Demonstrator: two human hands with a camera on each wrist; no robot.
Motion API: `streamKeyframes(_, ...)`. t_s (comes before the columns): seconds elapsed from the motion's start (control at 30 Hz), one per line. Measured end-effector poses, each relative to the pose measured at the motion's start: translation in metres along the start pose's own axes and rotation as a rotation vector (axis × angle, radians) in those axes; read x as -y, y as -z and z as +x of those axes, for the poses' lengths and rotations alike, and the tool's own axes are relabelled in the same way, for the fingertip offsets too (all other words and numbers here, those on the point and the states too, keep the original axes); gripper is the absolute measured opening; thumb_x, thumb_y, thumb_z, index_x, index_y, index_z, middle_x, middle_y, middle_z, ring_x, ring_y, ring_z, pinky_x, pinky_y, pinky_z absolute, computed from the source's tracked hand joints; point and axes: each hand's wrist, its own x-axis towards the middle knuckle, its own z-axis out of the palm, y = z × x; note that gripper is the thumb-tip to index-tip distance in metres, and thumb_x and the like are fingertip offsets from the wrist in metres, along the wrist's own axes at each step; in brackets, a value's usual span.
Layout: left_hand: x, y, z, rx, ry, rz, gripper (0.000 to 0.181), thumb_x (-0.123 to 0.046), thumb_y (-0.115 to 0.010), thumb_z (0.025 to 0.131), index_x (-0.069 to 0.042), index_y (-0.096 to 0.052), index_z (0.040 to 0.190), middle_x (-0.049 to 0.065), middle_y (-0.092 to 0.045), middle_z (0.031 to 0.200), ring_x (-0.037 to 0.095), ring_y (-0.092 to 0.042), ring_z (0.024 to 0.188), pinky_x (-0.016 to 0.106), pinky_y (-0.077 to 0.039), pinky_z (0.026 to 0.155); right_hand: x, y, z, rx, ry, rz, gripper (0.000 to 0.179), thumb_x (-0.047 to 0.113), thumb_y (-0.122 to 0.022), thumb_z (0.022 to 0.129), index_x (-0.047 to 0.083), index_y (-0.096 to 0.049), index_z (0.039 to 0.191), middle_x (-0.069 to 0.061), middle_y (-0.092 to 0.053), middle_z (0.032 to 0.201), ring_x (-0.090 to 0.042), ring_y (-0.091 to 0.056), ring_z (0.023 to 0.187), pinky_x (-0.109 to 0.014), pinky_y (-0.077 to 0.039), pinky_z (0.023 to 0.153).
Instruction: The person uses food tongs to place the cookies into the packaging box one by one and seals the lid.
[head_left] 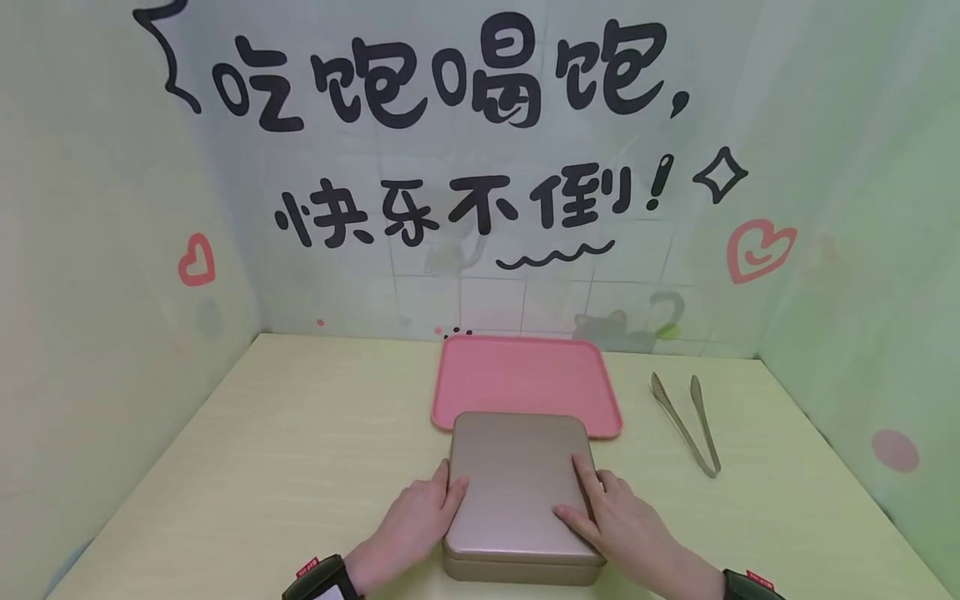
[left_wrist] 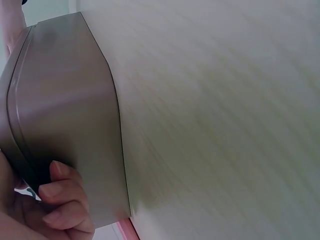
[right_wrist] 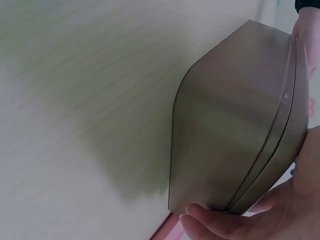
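Note:
A rectangular metal tin (head_left: pixel 517 492) in a brownish champagne tone lies flat on the table, its lid on. On its left side, my left hand (head_left: pixel 420 510) holds the box, thumb over the top edge. Curled fingers (left_wrist: pixel 67 192) lie against the tin's side wall in the left wrist view. Opposite it, my right hand (head_left: pixel 622 517) grips the right side, with thumb and index finger on the lid and the other fingers down the side. A lid seam (right_wrist: pixel 270 135) runs along the tin's upper edge in the right wrist view.
Behind the tin lies a pink tray (head_left: pixel 525 375), its near edge partly hidden by the box. Metal tongs (head_left: pixel 686 425) lie spread at the right on the pale wooden table (head_left: pixel 285 442). Printed wall sheets (head_left: pixel 480 150) enclose the back and sides.

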Motion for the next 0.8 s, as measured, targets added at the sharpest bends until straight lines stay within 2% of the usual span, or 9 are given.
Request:
streamKeyframes(0.2,0.0013,-0.0015,-0.0006,0.008,0.004,-0.005,0.054,-0.026,-0.045,0.103,0.022,-0.043,0.128,0.039,-0.059,0.104,0.046,-0.063,0.093,0.054,-0.05,0.077,-0.0013,-0.0013,-0.0002,0.048,-0.033,0.087,0.074,0.045,-0.06,0.094,-0.003,-0.037,0.145,-0.023,-0.053,0.114,-0.034,-0.06,0.096,-0.048,-0.051,0.072)
streamKeyframes(0.63,0.0013,-0.0033,0.0013,0.045,0.022,-0.02,0.057,-0.028,-0.041,0.105,0.023,-0.039,0.131,0.04,-0.058,0.108,0.047,-0.062,0.097,0.054,-0.049,0.08,-0.0079,-0.0026,0.0023,0.093,-0.024,0.125,0.079,0.046,-0.059,0.094,-0.004,-0.031,0.147,-0.024,-0.049,0.121,-0.033,-0.06,0.098,-0.047,-0.05,0.077)
streamKeyframes(0.8,0.0015,-0.0057,-0.0009,0.055,0.036,-0.009,0.058,-0.028,-0.038,0.106,0.024,-0.037,0.131,0.039,-0.058,0.107,0.043,-0.064,0.094,0.053,-0.05,0.077,-0.008,-0.0042,-0.0003,0.115,-0.025,0.142,0.078,0.046,-0.059,0.094,-0.004,-0.03,0.148,-0.025,-0.048,0.125,-0.035,-0.06,0.098,-0.048,-0.049,0.081)
